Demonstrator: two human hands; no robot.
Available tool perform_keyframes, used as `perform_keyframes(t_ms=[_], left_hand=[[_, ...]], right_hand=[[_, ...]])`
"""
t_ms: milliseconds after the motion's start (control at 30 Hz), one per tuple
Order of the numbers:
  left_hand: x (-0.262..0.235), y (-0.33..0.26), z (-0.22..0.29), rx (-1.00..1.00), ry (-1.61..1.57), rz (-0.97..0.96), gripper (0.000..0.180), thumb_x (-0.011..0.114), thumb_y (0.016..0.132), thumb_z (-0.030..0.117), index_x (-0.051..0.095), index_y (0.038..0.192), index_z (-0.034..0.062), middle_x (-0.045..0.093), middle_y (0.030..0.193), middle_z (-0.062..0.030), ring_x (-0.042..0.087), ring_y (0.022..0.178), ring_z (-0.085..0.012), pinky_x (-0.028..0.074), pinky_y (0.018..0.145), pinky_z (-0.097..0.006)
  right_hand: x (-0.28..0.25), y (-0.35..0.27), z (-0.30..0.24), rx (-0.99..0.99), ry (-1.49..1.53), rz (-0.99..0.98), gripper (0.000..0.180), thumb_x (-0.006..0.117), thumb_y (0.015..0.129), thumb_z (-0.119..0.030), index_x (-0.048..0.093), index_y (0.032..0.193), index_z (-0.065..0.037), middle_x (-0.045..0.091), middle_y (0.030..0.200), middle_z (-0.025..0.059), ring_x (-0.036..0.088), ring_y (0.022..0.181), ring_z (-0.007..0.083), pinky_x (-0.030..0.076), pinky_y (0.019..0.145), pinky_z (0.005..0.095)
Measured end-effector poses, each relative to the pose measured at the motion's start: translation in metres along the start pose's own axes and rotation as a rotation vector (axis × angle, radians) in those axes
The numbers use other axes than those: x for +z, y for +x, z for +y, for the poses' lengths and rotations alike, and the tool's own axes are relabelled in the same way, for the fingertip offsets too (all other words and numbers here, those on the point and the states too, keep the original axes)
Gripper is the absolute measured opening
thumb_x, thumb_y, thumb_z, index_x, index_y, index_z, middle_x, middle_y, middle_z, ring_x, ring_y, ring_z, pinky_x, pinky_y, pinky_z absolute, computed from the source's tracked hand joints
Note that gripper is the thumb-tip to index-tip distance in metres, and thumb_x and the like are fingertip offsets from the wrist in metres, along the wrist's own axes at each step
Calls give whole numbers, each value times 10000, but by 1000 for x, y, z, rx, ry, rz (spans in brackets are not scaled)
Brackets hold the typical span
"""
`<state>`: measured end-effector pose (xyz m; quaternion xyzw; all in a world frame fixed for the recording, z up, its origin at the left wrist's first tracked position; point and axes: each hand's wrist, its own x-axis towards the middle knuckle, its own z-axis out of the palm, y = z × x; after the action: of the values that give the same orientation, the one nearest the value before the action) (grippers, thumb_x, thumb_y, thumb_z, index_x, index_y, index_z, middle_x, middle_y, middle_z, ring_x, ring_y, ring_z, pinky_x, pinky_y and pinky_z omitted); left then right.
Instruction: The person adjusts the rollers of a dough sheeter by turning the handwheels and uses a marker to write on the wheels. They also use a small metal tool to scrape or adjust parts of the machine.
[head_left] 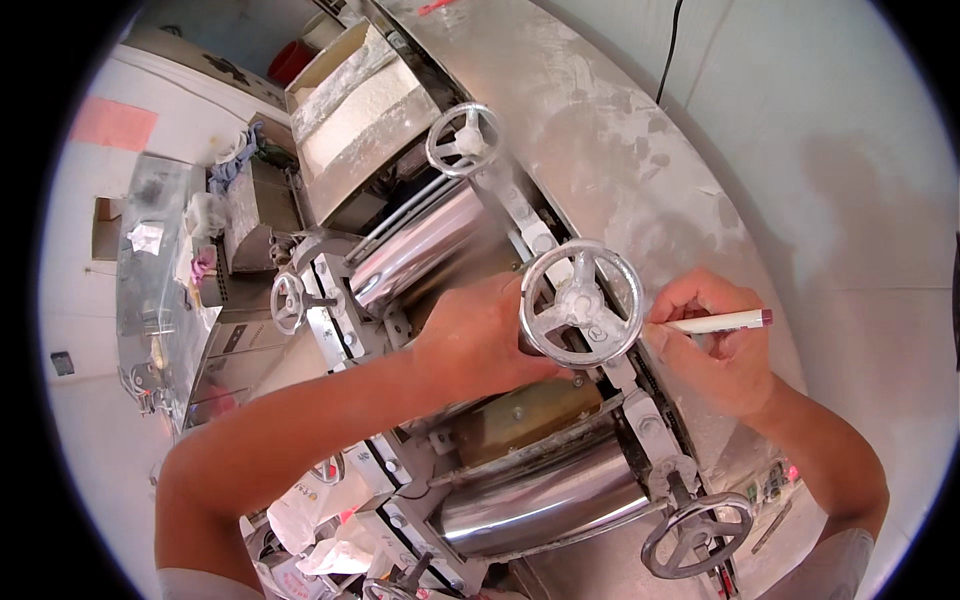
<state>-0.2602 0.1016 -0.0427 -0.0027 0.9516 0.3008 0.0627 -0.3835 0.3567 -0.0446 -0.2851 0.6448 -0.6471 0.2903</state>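
My right hand (715, 360) is closed round a white marker pen (722, 322) with a dark red end, which points away to the right. The pen's other end, by my fingertips, is close to the right rim of a metal handwheel (582, 302). From the left, my left hand (472, 338) reaches to that wheel and appears to grip it, with its fingers partly hidden behind the rim. The wheel sits on a roller machine dusted with pale powder. Polished metal rollers lie on both sides of my left hand: a far roller (420, 248) and a near roller (545, 505).
More handwheels stand on the machine: a far wheel (465, 140), a left wheel (289, 304) and a near right wheel (697, 535). A powder-filled metal tray (365, 105) is at the far end. A dusty grey ledge (600, 120) runs along the wall. Plastic bags (320, 510) lie lower left.
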Motion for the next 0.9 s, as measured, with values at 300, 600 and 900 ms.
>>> perform_keyframes(t_ms=[300, 600, 900], left_hand=[[16, -1, -19, 83, -12, 43, 759, 958, 673, 348, 658, 1333, 125, 696, 1077, -117, 697, 992, -376, 577, 851, -470], [18, -1, -21, 92, -56, 65, 711, 962, 685, 370, 677, 1267, 79, 719, 1081, -142, 699, 988, -386, 582, 856, -467], [20, -7, -26, 165, 20, 140, 566, 943, 792, 450, 661, 1073, 47, 651, 949, -149, 668, 797, -378, 553, 719, -462]], right_hand=[[16, 7, 4, -84, -95, 24, 157, 757, 884, 71, 676, 991, -11, 689, 776, 1, 562, 657, 10, 416, 544, 214], [19, 10, 16, -253, -281, 47, 145, 767, 849, 60, 689, 930, -32, 685, 772, 2, 555, 615, 8, 406, 512, 216], [11, 8, 9, 43, 36, 82, 87, 728, 935, 34, 658, 968, -6, 651, 820, -22, 553, 716, 7, 438, 591, 222]])
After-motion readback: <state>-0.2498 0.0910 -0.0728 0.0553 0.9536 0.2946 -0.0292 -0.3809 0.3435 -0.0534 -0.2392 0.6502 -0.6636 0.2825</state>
